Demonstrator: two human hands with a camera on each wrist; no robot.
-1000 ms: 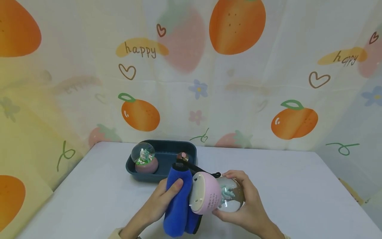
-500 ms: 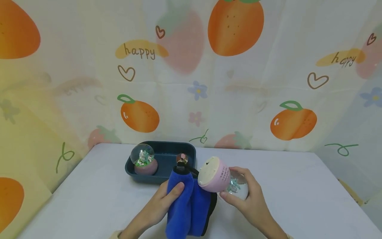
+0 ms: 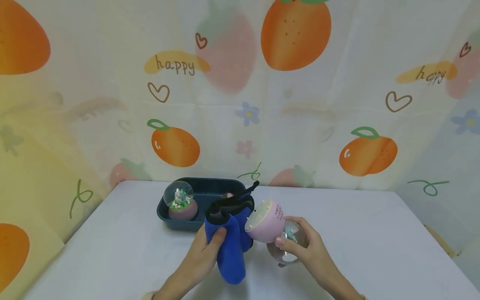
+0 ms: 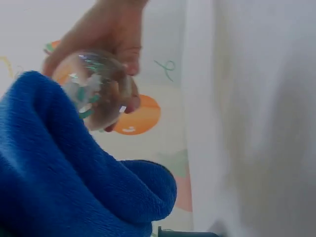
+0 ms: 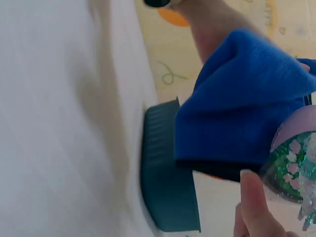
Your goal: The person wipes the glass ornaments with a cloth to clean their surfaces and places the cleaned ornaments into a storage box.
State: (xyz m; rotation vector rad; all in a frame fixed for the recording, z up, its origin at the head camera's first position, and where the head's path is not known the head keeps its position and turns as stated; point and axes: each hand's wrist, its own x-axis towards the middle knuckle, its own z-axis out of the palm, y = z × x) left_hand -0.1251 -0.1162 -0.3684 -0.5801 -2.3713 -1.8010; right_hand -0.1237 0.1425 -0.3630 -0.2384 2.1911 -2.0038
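In the head view my left hand point(image 3: 202, 254) grips a folded blue cloth point(image 3: 231, 250) with black edging, thumb on the near side. My right hand point(image 3: 311, 246) holds a snow globe by its clear ball point(image 3: 290, 243), fingers and thumb around the glass. The globe is tipped on its side, its pink base point(image 3: 267, 221) pointing left against or very near the cloth. Green and pink bits show inside the ball in the right wrist view. The left wrist view shows the blue cloth point(image 4: 74, 168) in front of the glass ball point(image 4: 96, 91); the base is hidden there.
A dark teal tray point(image 3: 210, 183) stands at the back of the white table point(image 3: 356, 241). Another snow globe point(image 3: 181, 200) sits upright in its left end. A small round object point(image 3: 227, 195) in the right end is mostly hidden by the cloth. A fruit-print curtain point(image 3: 292, 91) hangs behind.
The cloth's top, black edge and strap have swung up and toward the back. The globe's base first moved up and right away from the cloth, then tipped a little lower and back toward it.
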